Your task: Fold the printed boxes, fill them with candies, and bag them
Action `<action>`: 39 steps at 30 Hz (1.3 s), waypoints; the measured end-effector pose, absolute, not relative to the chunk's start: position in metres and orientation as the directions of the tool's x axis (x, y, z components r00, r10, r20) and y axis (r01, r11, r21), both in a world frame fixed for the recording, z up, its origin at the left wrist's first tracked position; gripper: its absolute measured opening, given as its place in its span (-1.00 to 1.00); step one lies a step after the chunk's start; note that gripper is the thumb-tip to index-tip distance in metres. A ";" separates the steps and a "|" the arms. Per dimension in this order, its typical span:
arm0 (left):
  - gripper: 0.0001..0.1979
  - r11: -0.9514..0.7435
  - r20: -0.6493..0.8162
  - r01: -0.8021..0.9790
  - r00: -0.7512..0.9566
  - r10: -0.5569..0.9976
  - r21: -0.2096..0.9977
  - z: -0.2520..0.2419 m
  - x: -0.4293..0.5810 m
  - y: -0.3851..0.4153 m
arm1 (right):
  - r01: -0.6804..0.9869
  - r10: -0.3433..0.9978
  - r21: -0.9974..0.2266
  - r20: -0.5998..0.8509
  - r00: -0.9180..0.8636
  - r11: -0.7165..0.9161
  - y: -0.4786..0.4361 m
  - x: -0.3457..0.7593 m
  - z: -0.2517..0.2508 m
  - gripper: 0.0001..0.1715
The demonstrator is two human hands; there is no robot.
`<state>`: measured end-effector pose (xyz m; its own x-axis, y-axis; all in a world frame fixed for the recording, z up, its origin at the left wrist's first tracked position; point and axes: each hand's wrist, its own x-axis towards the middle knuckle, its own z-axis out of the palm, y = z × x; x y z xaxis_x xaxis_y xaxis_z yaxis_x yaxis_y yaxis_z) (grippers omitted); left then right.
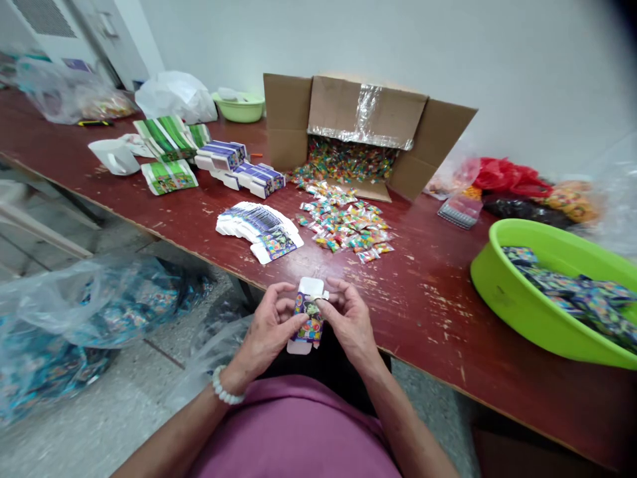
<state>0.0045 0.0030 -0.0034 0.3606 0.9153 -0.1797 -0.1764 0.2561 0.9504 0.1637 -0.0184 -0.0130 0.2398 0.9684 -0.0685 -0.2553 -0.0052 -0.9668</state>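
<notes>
Between my hands, at the table's near edge, is a small purple printed candy box [309, 317] with white end flaps showing at top and bottom. My left hand [273, 325] grips its left side, thumb across the front. My right hand [351, 318] pinches the upper right side near a white flap. Just beyond lies a fanned stack of flat purple boxes [259, 229]. To its right spreads a pile of small wrapped candies [348, 226], spilling from an open cardboard box [368, 109] full of more of them.
A green basin [497, 292] holding filled purple boxes or packets stands at the right. Bundles of green cartons [169, 176], purple cartons [259, 178] and a white mug [115, 157] sit at the left. Plastic bags of blue packets [144, 299] lie on the floor.
</notes>
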 end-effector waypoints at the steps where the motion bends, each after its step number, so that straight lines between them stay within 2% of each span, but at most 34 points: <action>1: -0.33 0.244 -0.172 -0.183 0.337 0.926 0.952 -0.004 0.005 0.001 | -0.279 0.964 -0.960 -0.086 0.251 -0.013 -0.019 0.163 -0.014 -0.45; 3: -0.29 0.225 -0.155 -0.201 0.311 0.938 0.953 -0.005 0.007 -0.001 | -0.309 0.962 -0.951 -0.098 0.257 -0.014 -0.019 0.160 -0.017 -0.45; 7: -0.39 0.212 -0.145 -0.213 0.290 0.946 0.954 -0.005 0.010 -0.002 | -0.289 0.978 -0.956 -0.015 0.209 0.047 -0.022 0.156 -0.019 -0.70; 11: -0.51 0.222 -0.150 -0.188 0.333 0.931 0.957 0.000 0.008 0.000 | -0.164 0.979 -0.982 0.061 0.194 0.094 -0.023 0.161 -0.021 -0.78; 14: -0.56 0.277 -0.195 -0.168 0.387 0.901 0.946 0.002 0.007 0.000 | -0.071 0.977 -0.995 0.060 0.203 0.076 -0.021 0.168 -0.023 -0.78; 16: -0.58 0.300 -0.220 -0.158 0.389 0.895 0.941 0.001 0.007 -0.001 | -0.117 0.981 -0.992 0.014 0.191 0.037 -0.019 0.171 -0.022 -0.74; 20: -0.66 0.286 -0.219 -0.129 0.379 0.899 0.950 -0.003 0.007 -0.001 | -0.328 0.982 -0.943 -0.110 0.154 -0.054 -0.014 0.174 -0.016 -0.68; 23: -0.72 0.226 -0.175 -0.102 0.364 0.915 0.969 -0.003 0.007 0.000 | -0.335 0.988 -0.938 -0.130 0.088 -0.094 -0.014 0.177 -0.013 -0.57; 26: -0.64 0.238 -0.175 -0.169 0.320 0.931 0.956 0.000 0.007 0.000 | -0.191 0.995 -0.979 -0.078 0.055 -0.066 -0.016 0.180 -0.013 -0.73; 28: -0.55 0.358 -0.264 -0.233 0.353 0.897 0.904 0.002 0.006 0.000 | -0.156 0.995 -0.988 -0.037 0.096 -0.022 -0.018 0.180 -0.015 -0.75; 30: -0.56 0.530 -0.365 -0.243 0.497 0.787 0.813 0.002 0.006 0.000 | -0.116 0.990 -0.993 0.006 0.139 0.022 -0.020 0.179 -0.015 -0.77; 32: -0.53 0.676 -0.432 -0.206 0.632 0.644 0.707 0.002 0.007 -0.001 | 0.013 0.988 -0.997 0.080 0.129 0.079 -0.021 0.178 -0.014 -0.79; 34: -0.46 0.746 -0.488 -0.182 0.653 0.579 0.641 0.001 0.009 -0.001 | 0.140 0.988 -0.982 0.138 0.073 0.126 -0.021 0.178 -0.013 -0.76; 36: -0.44 0.731 -0.520 -0.182 0.593 0.615 0.658 0.000 0.011 -0.001 | 0.164 0.991 -0.980 0.119 0.056 0.109 -0.020 0.179 -0.011 -0.69; 39: -0.41 0.629 -0.474 -0.137 0.541 0.695 0.765 0.001 0.014 -0.001 | 0.064 0.999 -0.998 0.009 0.041 0.007 -0.017 0.180 -0.009 -0.68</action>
<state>0.0139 -0.0011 0.0007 0.5413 0.6945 -0.4739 -0.1373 0.6291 0.7651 0.1804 -0.0173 -0.0091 0.0413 0.9991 0.0095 0.0638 0.0068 -0.9979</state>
